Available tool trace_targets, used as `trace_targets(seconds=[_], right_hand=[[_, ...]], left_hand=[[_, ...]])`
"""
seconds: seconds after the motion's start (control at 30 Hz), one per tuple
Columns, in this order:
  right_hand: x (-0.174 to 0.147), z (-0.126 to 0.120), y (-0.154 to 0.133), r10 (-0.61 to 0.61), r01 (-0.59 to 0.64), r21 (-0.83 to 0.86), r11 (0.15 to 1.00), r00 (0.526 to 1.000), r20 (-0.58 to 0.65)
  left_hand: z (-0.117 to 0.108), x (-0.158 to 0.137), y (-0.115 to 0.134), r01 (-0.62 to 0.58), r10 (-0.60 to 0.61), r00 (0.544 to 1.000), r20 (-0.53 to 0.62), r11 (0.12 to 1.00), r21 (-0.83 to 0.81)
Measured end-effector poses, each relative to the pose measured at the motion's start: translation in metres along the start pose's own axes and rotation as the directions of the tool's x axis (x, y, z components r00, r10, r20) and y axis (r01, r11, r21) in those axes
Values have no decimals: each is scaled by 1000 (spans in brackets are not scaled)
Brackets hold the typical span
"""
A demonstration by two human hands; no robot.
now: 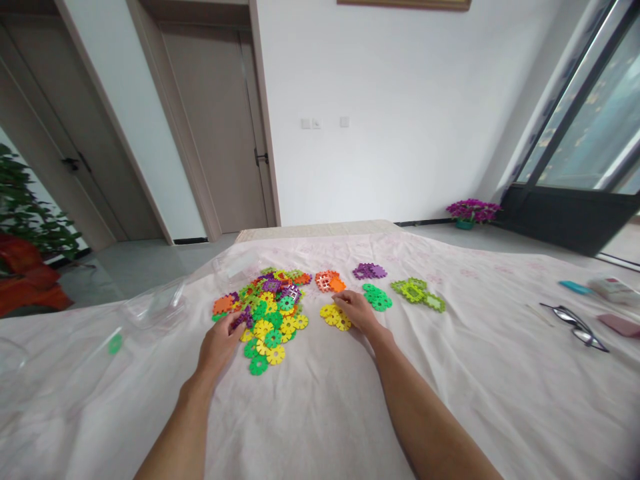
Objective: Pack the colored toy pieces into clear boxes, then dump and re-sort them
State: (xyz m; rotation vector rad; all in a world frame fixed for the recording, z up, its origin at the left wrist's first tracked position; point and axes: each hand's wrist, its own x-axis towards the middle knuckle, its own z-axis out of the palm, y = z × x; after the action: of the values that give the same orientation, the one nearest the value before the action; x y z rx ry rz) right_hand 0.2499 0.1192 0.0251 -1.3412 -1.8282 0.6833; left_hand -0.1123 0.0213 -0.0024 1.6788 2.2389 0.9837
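A mixed pile of plastic snowflake-shaped building pieces [273, 338] lies on the cloth, in yellow, green, purple and orange. At its left edge my left hand [220, 341] is closed, fingertips on a purple snowflake piece [244, 318]. My right hand [359, 312] is closed just above a small group of yellow snowflake pieces [330, 315]; what its fingertips hold, if anything, is hidden. Green pieces [379, 297] lie just to the right of it. Orange pieces [330, 281] sit beyond its fingertips, purple pieces [369, 271] farther back, and lime-green pieces [417, 292] farther right.
A pale cloth [310, 413] covers the table. Clear plastic containers [155, 307] stand at the left, near a green piece [115, 344]. Glasses [575, 327], a blue item [575, 287] and a pinkish case [619, 325] lie at the right.
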Motion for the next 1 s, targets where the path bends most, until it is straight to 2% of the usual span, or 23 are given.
trace_targets(seconds=[0.23, 0.33, 0.47, 0.6, 0.73, 0.87, 1.0], right_hand=[[0, 14, -1, 38, -74, 266, 961, 990, 138], [1, 17, -1, 9, -34, 270, 962, 996, 91], [3, 18, -3, -105, 111, 127, 986, 993, -53], [1, 24, -14, -236, 237, 24, 971, 970, -60], [-10, 36, -34, -327, 331, -164, 929, 943, 52], [-27, 46, -54, -308, 369, -389, 844, 927, 212], [-37, 51, -63, -316, 416, -485, 770, 907, 276]], left_hand=[[-1, -1, 1, -4, 4, 1000, 5, 1000, 1], [0, 0, 1, 3, -3, 1000, 10, 1000, 0], [0, 0, 0, 2, -2, 1000, 14, 1000, -4], [1, 1, -2, 2, -2, 1000, 20, 1000, -9], [3, 2, -4, 1, -1, 1000, 18, 1000, -13], [3, 2, -4, 6, -6, 1000, 23, 999, -37], [1, 0, -1, -2, 3, 1000, 14, 1000, -29]])
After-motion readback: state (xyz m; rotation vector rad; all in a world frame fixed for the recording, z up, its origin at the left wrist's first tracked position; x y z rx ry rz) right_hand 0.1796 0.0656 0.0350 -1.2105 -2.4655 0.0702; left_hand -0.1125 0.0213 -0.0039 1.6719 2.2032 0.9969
